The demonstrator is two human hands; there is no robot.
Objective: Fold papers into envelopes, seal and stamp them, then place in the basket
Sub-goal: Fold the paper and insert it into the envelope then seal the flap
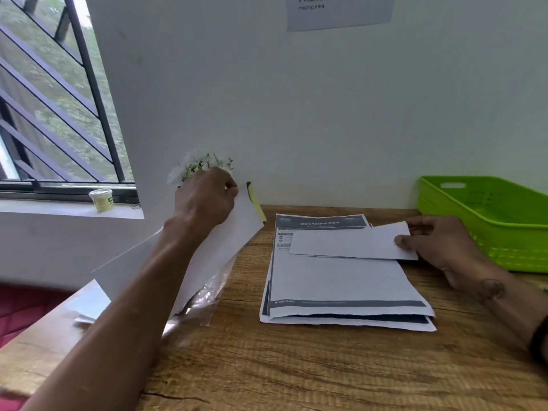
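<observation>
My left hand [204, 197] grips the top edge of a white envelope [225, 247] and holds it tilted above the table's left part, over a clear plastic sleeve [204, 301]. A yellow and black object [256, 206] shows just behind the envelope's upper edge. My right hand [436, 244] pinches the right end of a folded white paper [350, 243], which lies across the top of a stack of printed papers [344, 286] in the middle of the wooden table [296, 366]. The green basket [486, 221] stands at the right, against the wall.
A small plant with white flowers [198, 166] stands behind my left hand at the wall. On the window sill at the left sits a small lidded tub [101, 199]. A printed notice [341, 10] hangs on the wall. More white paper [89, 304] lies at the table's left edge.
</observation>
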